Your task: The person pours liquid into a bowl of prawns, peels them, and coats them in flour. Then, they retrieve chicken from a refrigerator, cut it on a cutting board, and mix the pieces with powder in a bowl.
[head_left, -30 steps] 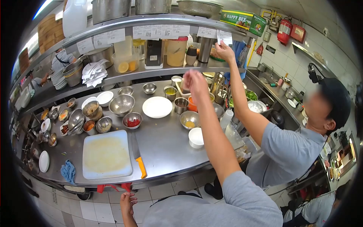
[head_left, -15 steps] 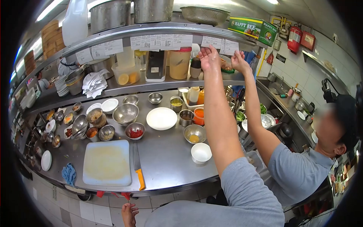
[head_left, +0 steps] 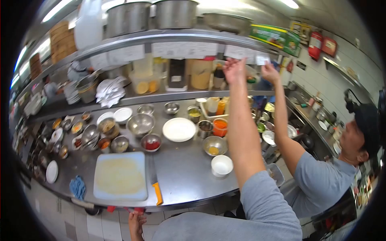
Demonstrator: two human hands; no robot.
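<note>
My right hand is raised to the overhead shelf, at the lower edge of the paper order slips. Its fingers are apart, slightly bent, blurred, with nothing seen in them. My left hand hangs low in front of the counter's front edge, fingers loosely curled and apart, holding nothing visible. Beside my right hand, a co-worker's hand pinches a small paper slip. Below on the steel counter lie a white cutting board, a knife with an orange handle, and a white bowl.
A white plate, metal bowls and sauce containers crowd the counter's back. A blue cloth lies at the left front. Large pots stand on the top shelf. The co-worker stands close on my right.
The view has shifted, so the scene sits lower and further right. The co-worker's hand now shows a separate small slip. My right hand stays raised at the slips; my left stays low.
</note>
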